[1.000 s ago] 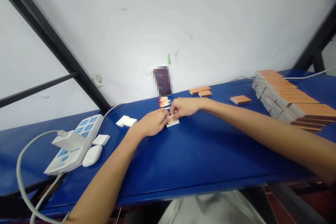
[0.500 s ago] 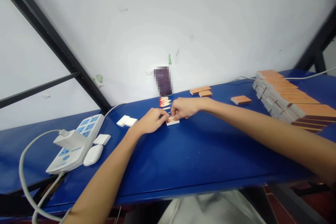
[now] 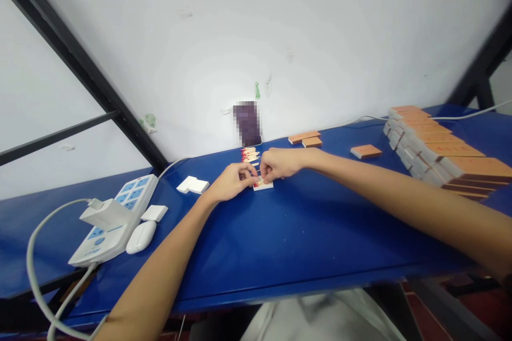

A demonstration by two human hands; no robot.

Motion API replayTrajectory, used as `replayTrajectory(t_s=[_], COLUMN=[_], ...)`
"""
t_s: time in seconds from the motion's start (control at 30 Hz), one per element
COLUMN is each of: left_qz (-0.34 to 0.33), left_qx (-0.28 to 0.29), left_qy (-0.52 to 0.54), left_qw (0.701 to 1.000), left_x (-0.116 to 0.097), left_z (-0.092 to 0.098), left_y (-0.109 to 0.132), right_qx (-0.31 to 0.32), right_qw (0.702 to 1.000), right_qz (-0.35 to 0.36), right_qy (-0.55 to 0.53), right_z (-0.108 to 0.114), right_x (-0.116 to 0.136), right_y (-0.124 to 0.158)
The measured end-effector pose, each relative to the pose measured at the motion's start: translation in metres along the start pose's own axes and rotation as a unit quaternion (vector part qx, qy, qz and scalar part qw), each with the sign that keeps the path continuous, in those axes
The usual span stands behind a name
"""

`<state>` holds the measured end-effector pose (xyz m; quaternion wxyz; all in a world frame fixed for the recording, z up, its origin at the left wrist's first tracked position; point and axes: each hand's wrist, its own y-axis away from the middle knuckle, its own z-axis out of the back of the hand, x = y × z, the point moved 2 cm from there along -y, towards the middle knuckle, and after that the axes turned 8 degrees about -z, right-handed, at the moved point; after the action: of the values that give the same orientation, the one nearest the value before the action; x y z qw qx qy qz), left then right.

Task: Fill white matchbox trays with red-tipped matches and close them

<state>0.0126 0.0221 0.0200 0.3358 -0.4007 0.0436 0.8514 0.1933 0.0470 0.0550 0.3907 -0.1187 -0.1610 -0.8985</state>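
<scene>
Between my left hand (image 3: 234,181), thumb and fingers parted, and my right hand (image 3: 276,164), grip not discernible, a small white cardboard tray (image 3: 263,188) holds red-tipped wooden matches (image 3: 256,184); the loose pile (image 3: 249,155) beyond appears outstanding.

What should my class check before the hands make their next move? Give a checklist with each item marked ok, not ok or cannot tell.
1. Left hand at the matchbox tray: ok, fingers by its left end.
2. Right hand at the tray: ok, fingertips over its right part.
3. Matches in the tray all lying flat: cannot tell, fingers cover some.
4. Tabletop free of loose matches: not ok, a loose match pile lies beyond the tray.
5. Power strip clear of both hands: ok, it sits well to the left.
</scene>
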Motion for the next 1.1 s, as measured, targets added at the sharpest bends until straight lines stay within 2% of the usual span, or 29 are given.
replayTrajectory(t_s=[0.17, 0.4, 0.5, 0.67, 1.0, 1.1], left_qz=[-0.023, 0.001, 0.003, -0.006, 0.006, 0.009], left_qx=[0.008, 0.019, 0.007, -0.076, -0.026, -0.036], left_qy=[0.047, 0.025, -0.029, -0.205, -0.307, -0.312], left_qw=[0.999, 1.000, 1.000, 0.976, 0.951, 0.949], left_x=[0.005, 0.007, 0.004, 0.006, 0.012, 0.009], left_z=[0.002, -0.001, -0.001, 0.006, 0.003, 0.001], left_y=[-0.001, -0.001, -0.001, 0.000, -0.001, -0.001], right_qx=[-0.019, -0.009, -0.001, -0.020, -0.041, 0.006], right_qw=[0.999, 1.000, 1.000, 1.000, 0.998, 0.998], right_qz=[0.025, 0.023, 0.021, 0.012, -0.040, -0.055], right_qy=[0.019, 0.003, 0.003, -0.005, -0.008, -0.020], right_z=[0.000, 0.003, 0.004, 0.008, 0.009, 0.006], right_x=[-0.001, 0.004, 0.004, 0.003, -0.008, -0.016], right_y=[-0.001, 0.005, 0.006, 0.006, 0.005, 0.002])
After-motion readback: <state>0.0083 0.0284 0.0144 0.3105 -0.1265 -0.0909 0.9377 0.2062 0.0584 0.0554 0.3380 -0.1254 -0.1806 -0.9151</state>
